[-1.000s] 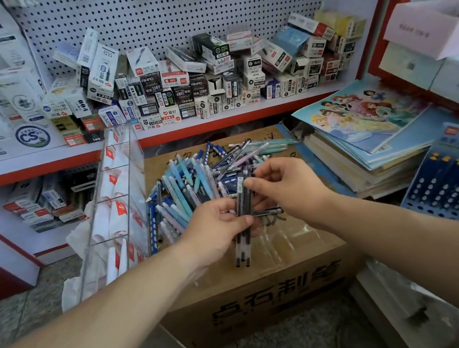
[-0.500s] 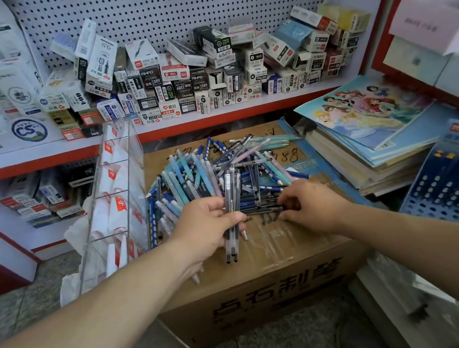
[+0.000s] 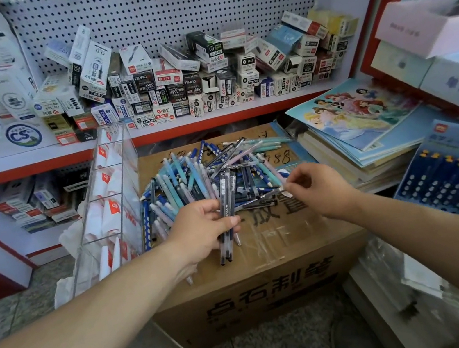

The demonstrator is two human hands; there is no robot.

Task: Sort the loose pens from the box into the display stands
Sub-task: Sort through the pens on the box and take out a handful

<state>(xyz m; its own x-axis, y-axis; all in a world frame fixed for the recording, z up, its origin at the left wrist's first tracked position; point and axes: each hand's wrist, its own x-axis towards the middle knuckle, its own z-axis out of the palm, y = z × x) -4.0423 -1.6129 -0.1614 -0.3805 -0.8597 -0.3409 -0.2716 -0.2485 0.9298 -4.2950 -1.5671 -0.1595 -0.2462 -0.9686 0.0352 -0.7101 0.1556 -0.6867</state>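
A heap of loose pens (image 3: pixel 192 177), blue, teal, pink and dark, lies on top of a taped cardboard box (image 3: pixel 273 289). My left hand (image 3: pixel 202 234) grips a small bundle of dark pens (image 3: pixel 225 202), held roughly upright over the box's near side. My right hand (image 3: pixel 316 189) is at the heap's right edge. Its thumb and fingertips pinch the end of a dark pen (image 3: pixel 260 200) that lies across the heap. A clear acrylic display stand (image 3: pixel 118 175) leans at the box's left. A blue display stand (image 3: pixel 448 172) holding several blue pens sits at the right.
A red-edged shelf (image 3: pixel 183 126) behind the box carries many small pen boxes under a pegboard wall. Stacked picture books (image 3: pixel 361 126) lie right of the box. White and pink cartons crowd the far right, plastic-wrapped packs the lower right.
My right hand left the bundle, dropped to the heap, then shifted right and took hold of a dark pen's end. My left hand kept gripping the bundle in about the same place.
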